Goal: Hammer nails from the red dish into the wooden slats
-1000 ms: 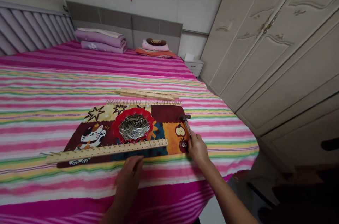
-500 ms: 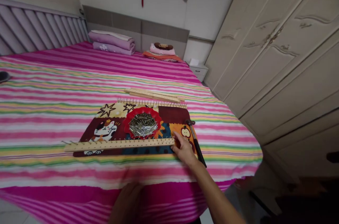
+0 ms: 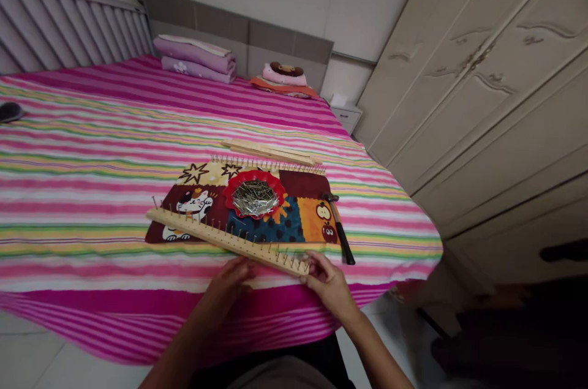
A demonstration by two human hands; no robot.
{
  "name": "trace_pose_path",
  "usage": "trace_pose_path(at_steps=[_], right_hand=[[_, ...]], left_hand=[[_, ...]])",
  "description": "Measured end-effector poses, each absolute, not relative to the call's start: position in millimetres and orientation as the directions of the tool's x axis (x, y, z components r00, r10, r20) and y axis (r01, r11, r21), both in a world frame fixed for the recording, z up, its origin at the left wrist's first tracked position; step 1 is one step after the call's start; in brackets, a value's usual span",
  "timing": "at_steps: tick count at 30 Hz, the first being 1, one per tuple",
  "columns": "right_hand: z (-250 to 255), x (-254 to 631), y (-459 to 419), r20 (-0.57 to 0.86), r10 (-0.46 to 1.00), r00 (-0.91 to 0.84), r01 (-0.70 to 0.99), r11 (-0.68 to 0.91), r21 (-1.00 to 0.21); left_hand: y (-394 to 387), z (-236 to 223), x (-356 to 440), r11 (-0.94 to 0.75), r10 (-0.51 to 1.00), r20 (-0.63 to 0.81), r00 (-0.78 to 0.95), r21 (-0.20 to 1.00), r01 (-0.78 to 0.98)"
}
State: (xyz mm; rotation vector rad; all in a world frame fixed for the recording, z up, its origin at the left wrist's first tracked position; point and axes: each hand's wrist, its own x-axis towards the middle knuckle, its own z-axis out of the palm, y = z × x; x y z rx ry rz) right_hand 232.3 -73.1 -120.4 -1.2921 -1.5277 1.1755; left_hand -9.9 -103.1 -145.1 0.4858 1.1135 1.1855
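Observation:
A pale wooden strip (image 3: 229, 241) studded with upright nails lies slanted over a patterned mat (image 3: 271, 230), its left end farther from me. My right hand (image 3: 328, 285) pinches the strip's right end between thumb and fingers. Just below the strip's middle is my left hand (image 3: 228, 285), fingers loosely bent and apart, with nothing visible in it. Beyond the strip, a red scalloped bowl (image 3: 228, 192) is full of loose nails (image 3: 255, 198). To the right rests a hammer (image 3: 340, 230) with a black handle, its head pointing away from me.
Behind the bowl stands another nailed strip (image 3: 294, 167), and past it lie plain wooden strips (image 3: 271, 152). Everything sits on a bed with a striped sheet (image 3: 92, 187). Folded quilts (image 3: 197, 61) are at the headboard. A wardrobe (image 3: 487, 101) rises on the right.
The strip's right end has swung toward me with my right hand, so it now slants. My left hand has come up from the bed's front edge to beside the strip.

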Motion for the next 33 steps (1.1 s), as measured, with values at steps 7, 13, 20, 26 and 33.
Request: trace_pose_path(at_steps=[7, 13, 20, 26, 33], right_hand=[[-109.3, 239.4, -97.0, -0.054, 0.978, -0.2, 0.229, -0.007, -0.973], [-103.2, 247.5, -93.8, -0.048, 0.976, -0.211, 0.248, 0.006, -0.969], [-110.4, 240.9, -94.4, -0.003, 0.979, -0.203, 0.279, 0.055, -0.959], [-113.3, 240.0, -93.9, 0.005, 0.984, -0.177, 0.278, 0.055, -0.959], [-111.6, 236.4, -90.6, -0.027, 0.986, -0.162, 0.223, 0.01, -0.975]], left_hand=[[-88.5, -143.9, 7.8, 0.38, 0.898, -0.433, 0.076, 0.677, -0.63], [-92.4, -146.6, 8.1, 0.371, 0.907, -0.416, 0.063, 0.718, -0.59], [-94.4, -144.6, 9.2, 0.327, 0.915, -0.404, 0.0, 0.741, -0.587], [-94.3, -139.0, 11.5, 0.323, 0.912, -0.409, -0.017, 0.744, -0.585], [-92.2, -139.1, 9.6, 0.304, 0.914, -0.404, -0.032, 0.735, -0.606]])
